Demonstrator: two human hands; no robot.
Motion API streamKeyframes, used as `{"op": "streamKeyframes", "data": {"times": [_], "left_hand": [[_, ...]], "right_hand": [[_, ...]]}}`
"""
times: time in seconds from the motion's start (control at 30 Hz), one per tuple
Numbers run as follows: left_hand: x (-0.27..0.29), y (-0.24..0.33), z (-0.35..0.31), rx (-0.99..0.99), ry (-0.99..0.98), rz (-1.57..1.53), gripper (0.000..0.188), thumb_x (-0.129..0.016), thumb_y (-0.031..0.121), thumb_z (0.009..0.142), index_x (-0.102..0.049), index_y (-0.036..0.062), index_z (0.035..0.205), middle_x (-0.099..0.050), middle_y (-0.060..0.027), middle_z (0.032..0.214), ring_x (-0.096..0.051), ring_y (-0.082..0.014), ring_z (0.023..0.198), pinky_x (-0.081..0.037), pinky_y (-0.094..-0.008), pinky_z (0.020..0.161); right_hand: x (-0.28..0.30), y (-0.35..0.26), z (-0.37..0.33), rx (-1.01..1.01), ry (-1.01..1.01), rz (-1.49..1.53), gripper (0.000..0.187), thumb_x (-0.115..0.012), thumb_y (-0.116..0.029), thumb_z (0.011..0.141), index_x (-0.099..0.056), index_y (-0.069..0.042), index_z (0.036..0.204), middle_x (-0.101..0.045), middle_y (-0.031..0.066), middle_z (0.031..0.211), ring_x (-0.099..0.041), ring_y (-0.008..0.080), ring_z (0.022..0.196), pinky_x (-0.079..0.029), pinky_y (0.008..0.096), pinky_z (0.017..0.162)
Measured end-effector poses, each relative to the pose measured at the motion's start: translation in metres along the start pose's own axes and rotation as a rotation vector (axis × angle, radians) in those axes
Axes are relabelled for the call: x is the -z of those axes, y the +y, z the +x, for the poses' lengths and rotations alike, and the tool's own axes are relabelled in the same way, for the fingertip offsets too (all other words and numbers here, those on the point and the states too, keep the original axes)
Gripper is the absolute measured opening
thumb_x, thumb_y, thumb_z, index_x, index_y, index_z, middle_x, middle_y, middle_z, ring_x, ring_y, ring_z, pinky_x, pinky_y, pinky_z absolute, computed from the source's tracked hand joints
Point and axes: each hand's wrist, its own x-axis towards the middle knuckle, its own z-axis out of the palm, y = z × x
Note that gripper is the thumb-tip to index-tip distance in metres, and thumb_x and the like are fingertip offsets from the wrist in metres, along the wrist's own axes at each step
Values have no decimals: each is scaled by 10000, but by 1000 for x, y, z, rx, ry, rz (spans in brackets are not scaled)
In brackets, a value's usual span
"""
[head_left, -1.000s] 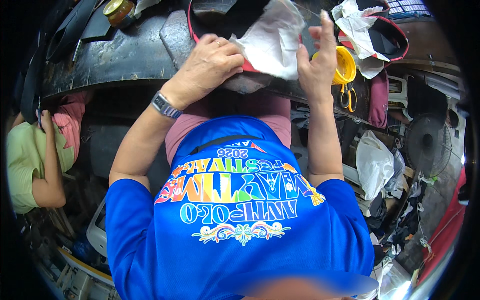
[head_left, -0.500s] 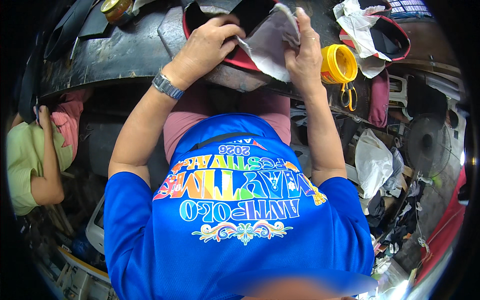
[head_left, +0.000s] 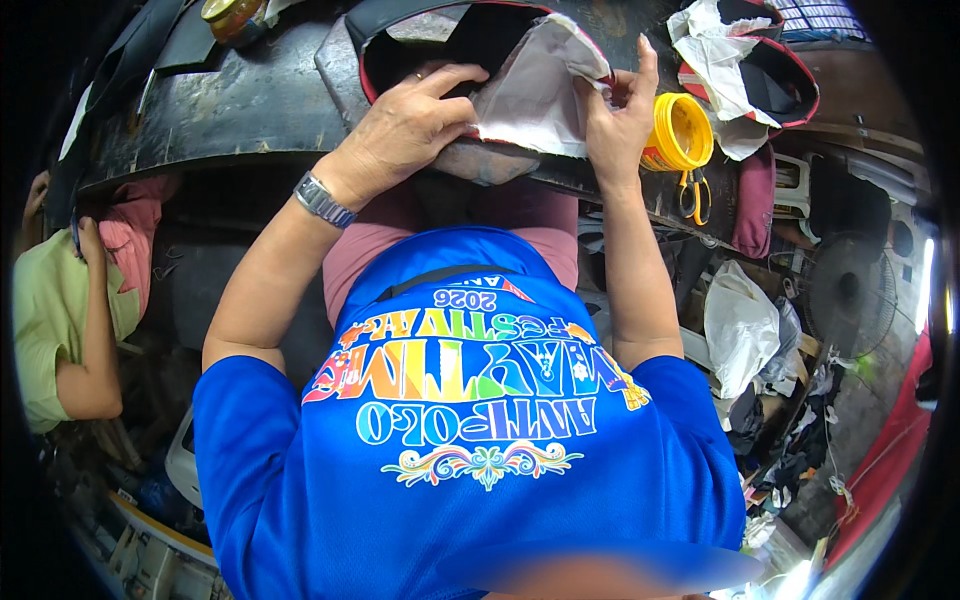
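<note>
Off-white creased cloth sheet (head_left: 535, 95): against black curved red-edged piece (head_left: 490, 35), near edge of dark worn worktable (head_left: 250, 115). Right hand (head_left: 622, 122): thumb and finger pinching sheet's right margin. Left hand (head_left: 415, 115): fingers bent at left margin; pinch cannot be told. Even tension likely limits wrinkles. Yellow round plastic tub (head_left: 685, 130): marking illegible. Blue short-sleeved shirt (head_left: 480, 520): multicoloured lettering, inverted.
</note>
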Motion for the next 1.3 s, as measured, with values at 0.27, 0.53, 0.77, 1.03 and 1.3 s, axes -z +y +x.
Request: {"op": "streamKeyframes", "data": {"times": [0.27, 0.53, 0.77, 1.03, 1.3], "left_hand": [[2, 4, -1, 208, -139, -103, 108, -742, 97, 865, -706, 71, 963, -605, -106, 1406, -660, -342, 1123, -544, -407, 925], [10, 1, 7, 89, -173, -22, 115, -741, 115, 868, -724, 64, 969, -594, -125, 1426, -636, -354, 1161, -534, -420, 946], [27, 4, 9, 155, -292, -82, 197, -738, 164, 892, -760, 66, 1061, -549, -164, 1468, -646, -365, 1143, -524, -416, 970], [35, 7, 10, 111, -372, -19, 313, -753, 173, 867, -757, 93, 1170, -486, -179, 1531, -579, -378, 1278, -480, -426, 1068], [36, 5, 10, 123, -445, 40, 398, -766, 209, 853, -736, 125, 1240, -466, -191, 1550, -515, -385, 1355, -433, -440, 1122]], "right_hand": [[52, -48, -8, 33, -21, 55, 728, -761, -5, 892, -446, -131, 1536, -602, 50, 1121, -578, 78, 827, -511, 226, 717], [152, 8, 36, -114, -380, -695, 592, -491, -625, 1009, -814, -134, 1075, -679, 170, 1175, -593, 358, 1146, -464, 454, 991], [150, 8, 33, -235, -293, -736, 656, -441, -644, 1022, -807, -104, 957, -686, 173, 1090, -656, 349, 1051, -512, 460, 878], [155, -88, 7, -500, -757, -1130, 437, -551, -475, 1023, -781, -105, 1055, -702, 120, 1000, -668, 303, 1019, -525, 450, 742], [16, -72, -27, 367, -494, -167, 339, -574, -415, 1017, -749, -219, 1232, -528, 159, 1446, -466, 361, 1343, -340, 486, 1123]]}}
